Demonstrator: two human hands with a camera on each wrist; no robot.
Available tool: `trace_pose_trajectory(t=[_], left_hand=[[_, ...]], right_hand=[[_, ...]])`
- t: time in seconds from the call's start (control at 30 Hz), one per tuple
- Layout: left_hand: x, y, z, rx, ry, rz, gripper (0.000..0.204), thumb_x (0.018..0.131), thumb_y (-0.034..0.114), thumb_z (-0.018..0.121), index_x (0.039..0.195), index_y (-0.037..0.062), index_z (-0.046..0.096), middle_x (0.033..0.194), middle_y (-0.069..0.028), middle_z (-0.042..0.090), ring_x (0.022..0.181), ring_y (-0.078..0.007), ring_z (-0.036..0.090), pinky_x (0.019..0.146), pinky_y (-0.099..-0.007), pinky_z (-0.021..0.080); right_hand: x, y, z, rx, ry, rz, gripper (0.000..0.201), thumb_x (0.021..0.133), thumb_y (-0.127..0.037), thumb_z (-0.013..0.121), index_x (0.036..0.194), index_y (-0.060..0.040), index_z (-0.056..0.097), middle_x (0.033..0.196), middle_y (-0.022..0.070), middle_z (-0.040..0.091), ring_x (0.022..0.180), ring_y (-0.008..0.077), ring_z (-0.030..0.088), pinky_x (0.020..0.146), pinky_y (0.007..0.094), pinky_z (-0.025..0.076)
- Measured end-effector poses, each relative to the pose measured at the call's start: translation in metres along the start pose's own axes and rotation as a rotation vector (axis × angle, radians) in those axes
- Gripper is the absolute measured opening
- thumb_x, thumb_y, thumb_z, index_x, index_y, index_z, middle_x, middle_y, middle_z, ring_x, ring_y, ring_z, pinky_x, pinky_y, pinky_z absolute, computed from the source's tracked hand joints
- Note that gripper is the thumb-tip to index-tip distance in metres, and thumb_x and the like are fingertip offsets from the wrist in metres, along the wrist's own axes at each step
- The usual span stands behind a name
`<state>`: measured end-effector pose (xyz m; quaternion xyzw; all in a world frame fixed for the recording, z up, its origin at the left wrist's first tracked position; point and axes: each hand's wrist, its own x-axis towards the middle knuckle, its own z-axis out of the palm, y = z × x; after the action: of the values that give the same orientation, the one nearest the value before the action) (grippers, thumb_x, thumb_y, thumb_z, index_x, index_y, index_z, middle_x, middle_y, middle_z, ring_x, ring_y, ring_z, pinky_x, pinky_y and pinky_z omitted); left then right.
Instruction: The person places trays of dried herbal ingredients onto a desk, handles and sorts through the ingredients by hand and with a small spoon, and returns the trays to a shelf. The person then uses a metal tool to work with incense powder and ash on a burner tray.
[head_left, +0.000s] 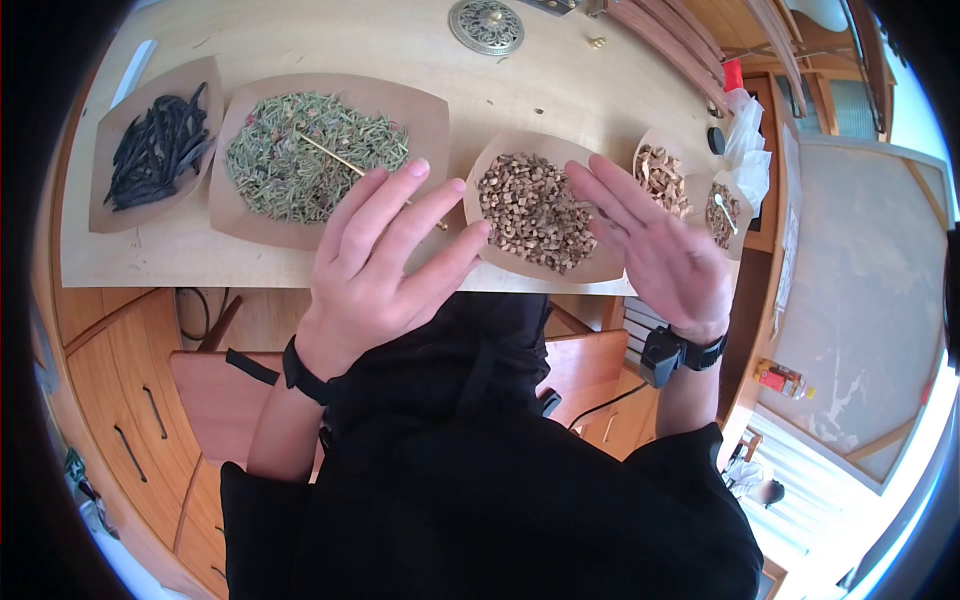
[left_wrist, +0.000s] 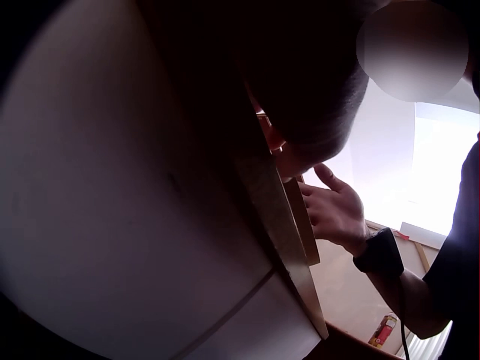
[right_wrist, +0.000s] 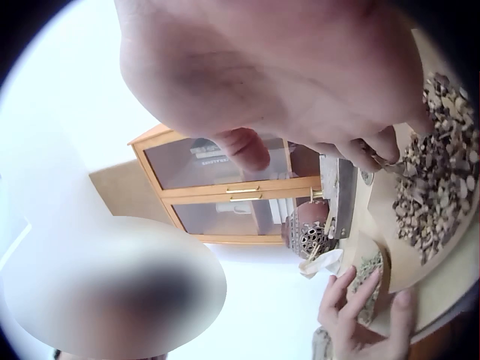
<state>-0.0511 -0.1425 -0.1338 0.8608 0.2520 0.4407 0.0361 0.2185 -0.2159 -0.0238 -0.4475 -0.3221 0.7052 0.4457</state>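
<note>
My left hand has its fingers spread and fairly straight over the near right edge of a brown paper tray of dried green herb. A thin golden stick lies across the herb and passes behind these fingers. My right hand extends its fingers over the right side of another paper tray, which holds chopped brown pieces. In the right wrist view its palm shows, with nothing in it. The left wrist view shows the right hand beyond the table edge.
At the left stands a paper tray with black strips. Two smaller trays, of pale slices and brown bits with a white spoon, are at the right. An openwork metal lid lies farther back, and a black cap by a plastic bag.
</note>
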Motion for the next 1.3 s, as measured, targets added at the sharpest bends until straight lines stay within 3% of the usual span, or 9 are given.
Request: trace_pose_trajectory(t=[0.07,0.1,0.13,0.2,0.23,0.33,0.87,1.13,1.3], left_hand=[[0.001,0.000,0.002,0.017,0.018,0.000,0.029,0.079,0.024,0.085,0.109,0.0233,0.081,0.129,-0.0059,0.067,0.132,-0.0317,0.050,0.103,-0.0477,0.052],[0.000,-0.001,0.003,0.023,0.025,0.014,0.026,0.080,0.021,0.084,0.106,0.0238,0.081,0.128,-0.0052,0.067,0.132,-0.0309,0.051,0.103,-0.0474,0.051],[0.000,-0.001,0.003,0.029,0.031,0.027,0.024,0.081,0.018,0.082,0.104,0.0243,0.081,0.127,-0.0045,0.068,0.131,-0.0302,0.052,0.103,-0.0471,0.051],[0.002,0.002,0.001,0.037,0.012,0.022,0.023,0.081,0.017,0.080,0.103,0.0250,0.082,0.126,-0.0039,0.069,0.130,-0.0294,0.053,0.104,-0.0469,0.051],[0.002,0.003,0.001,0.042,-0.005,0.017,0.022,0.082,0.016,0.079,0.101,0.0256,0.082,0.126,-0.0032,0.069,0.129,-0.0286,0.054,0.105,-0.0467,0.051],[0.001,0.003,0.002,0.050,0.001,0.016,0.022,0.081,0.018,0.078,0.101,0.0270,0.082,0.125,-0.0021,0.070,0.129,-0.0274,0.055,0.106,-0.0464,0.050],[-0.004,0.003,0.004,0.069,0.030,0.021,0.018,0.078,0.021,0.081,0.095,0.0280,0.081,0.119,0.0006,0.069,0.126,-0.0256,0.057,0.109,-0.0488,0.049],[-0.004,0.002,0.002,0.041,0.010,0.035,0.019,0.077,0.022,0.081,0.096,0.0282,0.081,0.119,0.0009,0.069,0.126,-0.0260,0.057,0.110,-0.0493,0.049],[-0.003,0.002,0.001,0.033,-0.006,0.034,0.020,0.077,0.022,0.081,0.096,0.0284,0.081,0.120,0.0008,0.069,0.126,-0.0262,0.057,0.110,-0.0495,0.049]], right_hand=[[0.001,0.001,0.003,-0.444,0.074,-0.007,0.074,0.103,-0.034,0.046,0.163,0.0034,0.024,0.167,0.0233,0.031,0.158,0.0280,0.022,0.127,0.0389,0.012],[0.002,0.000,0.001,-0.499,0.072,-0.018,0.067,0.102,-0.022,0.055,0.161,-0.0004,0.032,0.163,0.0211,0.040,0.153,0.0264,0.034,0.125,0.0383,0.023],[0.003,-0.002,0.003,-0.498,0.069,-0.018,0.067,0.102,-0.022,0.055,0.161,-0.0004,0.032,0.163,0.0211,0.040,0.153,0.0264,0.034,0.125,0.0383,0.023],[0.006,-0.009,0.010,-1.030,0.053,0.067,0.065,0.098,-0.015,0.065,0.158,-0.0038,0.042,0.160,0.0186,0.045,0.144,0.0263,0.048,0.116,0.0387,0.039],[0.010,-0.003,0.009,-1.206,0.051,-0.115,0.064,0.092,-0.013,0.074,0.152,-0.0085,0.050,0.154,0.0153,0.051,0.134,0.0295,0.057,0.107,0.0399,0.049],[0.025,-0.004,0.031,-1.577,-0.014,-0.247,0.061,0.090,-0.015,0.076,0.147,-0.0120,0.054,0.149,0.0132,0.052,0.129,0.0353,0.058,0.104,0.0428,0.051],[0.044,-0.001,0.018,-1.834,-0.175,-0.282,0.039,0.083,-0.013,0.077,0.121,-0.0154,0.067,0.131,0.0088,0.058,0.122,0.0328,0.058,0.092,0.0415,0.057],[0.050,-0.004,-0.007,-1.837,-0.458,-0.492,0.060,0.091,-0.034,0.074,0.148,-0.0223,0.058,0.156,0.0064,0.048,0.138,0.0318,0.050,0.107,0.0428,0.049],[0.058,0.001,-0.022,-1.878,-0.568,-0.472,0.062,0.094,-0.037,0.070,0.152,-0.0249,0.052,0.162,0.0078,0.040,0.144,0.0310,0.044,0.110,0.0442,0.046]])
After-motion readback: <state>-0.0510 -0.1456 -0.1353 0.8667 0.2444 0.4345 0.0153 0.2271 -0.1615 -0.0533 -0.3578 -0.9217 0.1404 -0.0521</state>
